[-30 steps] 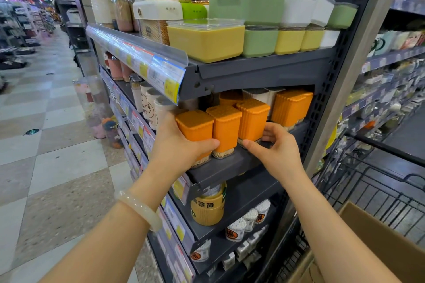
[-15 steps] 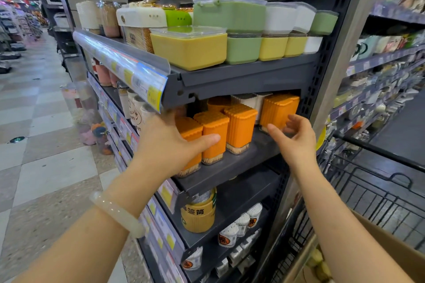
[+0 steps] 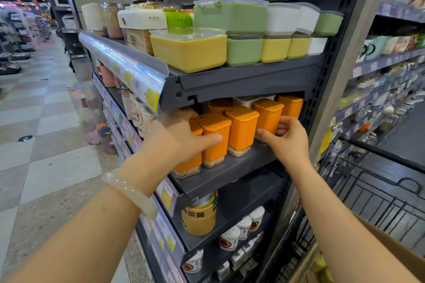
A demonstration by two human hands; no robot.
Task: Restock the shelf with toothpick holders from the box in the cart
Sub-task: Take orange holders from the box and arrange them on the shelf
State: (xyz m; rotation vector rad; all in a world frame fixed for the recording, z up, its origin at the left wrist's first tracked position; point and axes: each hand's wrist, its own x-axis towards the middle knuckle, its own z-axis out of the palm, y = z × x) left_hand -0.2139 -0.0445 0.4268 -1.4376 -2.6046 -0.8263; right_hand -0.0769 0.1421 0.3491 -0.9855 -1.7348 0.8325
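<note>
Bright overhead light, warped blurry edges

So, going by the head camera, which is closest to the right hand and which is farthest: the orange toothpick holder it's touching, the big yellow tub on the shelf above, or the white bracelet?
1. Orange toothpick holder: at the right hand's fingertips.
2. Yellow tub: shelf above, up and left.
3. White bracelet: on the left wrist, lower left.

Both hands (image 3: 230, 138) forward, fingers curled
</note>
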